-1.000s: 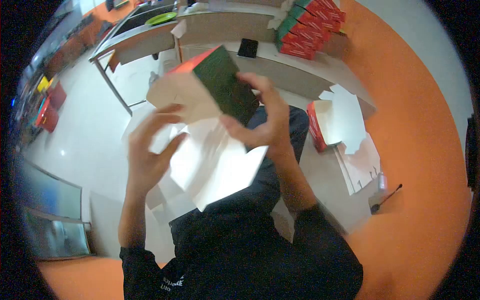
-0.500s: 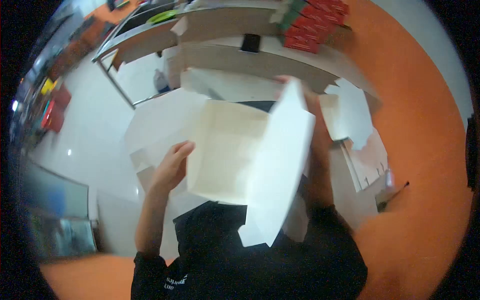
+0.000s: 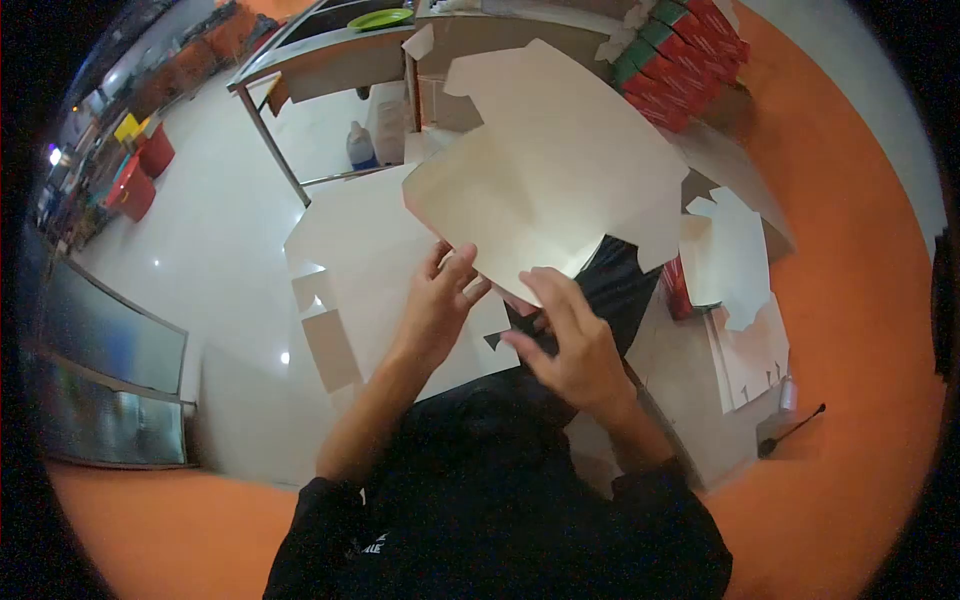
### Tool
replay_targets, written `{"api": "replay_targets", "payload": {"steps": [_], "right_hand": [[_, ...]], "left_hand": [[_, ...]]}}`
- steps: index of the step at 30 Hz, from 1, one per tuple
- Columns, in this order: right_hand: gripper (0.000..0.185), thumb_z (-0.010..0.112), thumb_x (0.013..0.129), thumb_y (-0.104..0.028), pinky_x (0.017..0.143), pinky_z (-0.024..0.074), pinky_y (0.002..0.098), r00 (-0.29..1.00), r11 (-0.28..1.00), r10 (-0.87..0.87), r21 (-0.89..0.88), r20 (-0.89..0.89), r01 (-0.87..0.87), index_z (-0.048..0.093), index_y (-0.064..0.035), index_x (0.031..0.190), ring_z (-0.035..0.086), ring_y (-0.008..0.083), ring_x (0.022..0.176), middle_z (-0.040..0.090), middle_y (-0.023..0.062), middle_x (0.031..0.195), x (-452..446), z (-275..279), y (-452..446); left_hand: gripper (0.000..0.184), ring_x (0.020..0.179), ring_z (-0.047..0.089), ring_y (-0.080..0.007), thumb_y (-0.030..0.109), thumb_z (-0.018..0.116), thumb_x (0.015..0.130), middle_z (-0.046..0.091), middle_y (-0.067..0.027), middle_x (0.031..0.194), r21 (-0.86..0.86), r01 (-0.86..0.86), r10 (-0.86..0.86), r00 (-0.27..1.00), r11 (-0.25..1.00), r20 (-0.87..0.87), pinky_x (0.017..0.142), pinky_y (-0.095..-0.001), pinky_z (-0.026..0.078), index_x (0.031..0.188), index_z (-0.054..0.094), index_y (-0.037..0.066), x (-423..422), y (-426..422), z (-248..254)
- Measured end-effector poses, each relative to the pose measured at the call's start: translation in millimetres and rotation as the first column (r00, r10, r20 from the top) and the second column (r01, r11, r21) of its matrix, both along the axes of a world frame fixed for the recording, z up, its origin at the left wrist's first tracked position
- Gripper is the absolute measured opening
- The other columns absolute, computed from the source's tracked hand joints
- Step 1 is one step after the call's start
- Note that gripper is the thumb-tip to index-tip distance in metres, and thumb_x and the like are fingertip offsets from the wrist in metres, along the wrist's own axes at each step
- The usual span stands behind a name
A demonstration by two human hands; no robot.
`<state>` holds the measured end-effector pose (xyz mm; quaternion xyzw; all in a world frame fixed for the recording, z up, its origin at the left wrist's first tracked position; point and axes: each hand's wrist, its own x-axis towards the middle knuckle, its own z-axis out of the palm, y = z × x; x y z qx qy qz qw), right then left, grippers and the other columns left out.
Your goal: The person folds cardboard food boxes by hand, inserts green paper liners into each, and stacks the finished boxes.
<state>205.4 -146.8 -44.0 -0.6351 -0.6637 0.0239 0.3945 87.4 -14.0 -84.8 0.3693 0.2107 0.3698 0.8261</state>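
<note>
A half-folded cardboard box (image 3: 525, 185), pale inside with large flaps, is tilted in front of me with its open side facing me. My left hand (image 3: 440, 300) is closed on its lower left edge, with the thumb at the rim. At the near lower corner, my right hand (image 3: 572, 345) has its fingers bent over the edge, thumb spread lower down. Parts of the fingers behind the cardboard are hidden. Beneath the box lie pale flat cardboard sheets (image 3: 380, 240) with cut-outs and a dark cloth-like surface (image 3: 625, 295).
Another open white box (image 3: 735, 250) stands at the right beside flat cardboard pieces (image 3: 755, 345). Red and green boxes (image 3: 690, 55) are stacked at the back right. A counter with a green plate (image 3: 381, 19) is behind, with a bottle (image 3: 360, 145) below. Red bins (image 3: 133, 190) stand far left.
The box has turned and moved up and right, its large flap swinging from the right side to the far side. Both hands have come together at its near edge.
</note>
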Motion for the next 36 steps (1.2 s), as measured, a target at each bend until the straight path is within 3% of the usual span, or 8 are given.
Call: {"api": "replay_targets", "payload": {"steps": [5,7,9,11,13,23,24,36], "right_hand": [[0.014,0.069,0.077,-0.007,0.070,0.0500,0.0360,0.982,0.963,-0.191,0.194,0.000,0.188,0.061,-0.0019,0.089,0.061,0.0304,0.080,0.059,0.0131,0.088,37,-13,-6],[0.012,0.068,0.078,-0.007,0.070,0.0491,0.0354,0.924,0.906,-0.381,0.214,0.030,0.366,0.062,-0.0029,0.088,0.060,0.0300,0.080,0.059,0.0124,0.089,63,-7,-27],[0.012,0.066,0.080,-0.010,0.071,0.0480,0.0355,0.822,0.812,-0.568,0.133,-0.045,0.569,0.064,-0.0028,0.090,0.060,0.0291,0.081,0.059,0.0117,0.089,92,-6,-51],[0.015,0.065,0.083,-0.014,0.073,0.0469,0.0358,0.716,0.736,-0.677,0.179,0.170,0.653,0.064,-0.0020,0.092,0.059,0.0289,0.081,0.059,0.0121,0.090,136,-17,-79],[0.019,0.063,0.083,-0.015,0.074,0.0458,0.0368,0.648,0.665,-0.747,0.155,0.150,0.730,0.064,-0.0004,0.095,0.058,0.0292,0.081,0.059,0.0128,0.089,167,-22,-98],[0.020,0.064,0.081,-0.014,0.075,0.0459,0.0390,0.557,0.586,-0.786,0.038,0.268,0.809,0.065,-0.0008,0.096,0.058,0.0323,0.082,0.058,0.0157,0.088,238,-65,-112],[0.022,0.065,0.080,-0.014,0.075,0.0459,0.0395,0.540,0.577,-0.786,0.042,0.300,0.816,0.065,-0.0009,0.097,0.058,0.0327,0.081,0.059,0.0160,0.088,241,-70,-109],[0.026,0.064,0.080,-0.013,0.075,0.0478,0.0414,0.430,0.459,-0.848,0.025,0.310,0.888,0.064,-0.0060,0.105,0.059,0.0347,0.085,0.057,0.0163,0.095,226,-70,-102]], "left_hand": [[0.055,0.117,0.050,-0.0286,0.029,0.052,0.092,0.046,-0.0158,0.127,0.174,0.096,-0.088,0.995,0.980,-0.056,0.097,-0.0425,0.042,0.136,0.030,0.005,6,-13,-7],[0.054,0.116,0.051,-0.0299,0.026,0.051,0.092,0.046,-0.0172,0.126,0.209,0.193,-0.185,0.981,0.959,-0.058,0.097,-0.0427,0.044,0.137,0.030,0.004,-8,-10,-1],[0.054,0.110,0.055,-0.0300,0.027,0.053,0.091,0.050,-0.0170,0.122,0.309,0.147,-0.103,0.983,0.940,-0.154,0.092,-0.0415,0.047,0.136,0.033,0.003,-24,-6,2],[0.054,0.106,0.058,-0.0293,0.027,0.054,0.090,0.051,-0.0167,0.120,0.322,0.076,-0.011,0.980,0.944,-0.199,0.089,-0.0402,0.049,0.135,0.035,0.002,-45,1,1],[0.050,0.103,0.059,-0.0284,0.024,0.053,0.091,0.052,-0.0164,0.119,0.349,0.017,0.068,0.971,0.937,-0.231,0.086,-0.0387,0.050,0.133,0.038,0.001,-70,10,-3],[0.027,0.070,0.058,-0.0182,0.020,0.052,0.092,0.051,-0.0089,0.094,0.332,-0.225,0.305,0.928,0.916,-0.214,0.058,-0.0293,0.048,0.110,0.049,0.000,-118,11,1],[0.023,0.070,0.058,-0.0182,0.017,0.046,0.091,0.049,-0.0088,0.092,0.331,-0.243,0.332,0.911,0.912,-0.246,0.061,-0.0304,0.046,0.103,0.052,-0.001,-116,9,4],[0.018,0.068,0.056,-0.0160,0.021,0.052,0.093,0.052,-0.0056,0.087,0.285,-0.239,0.299,0.935,0.928,-0.189,0.059,-0.0287,0.046,0.102,0.053,0.005,-130,14,-15]]}}
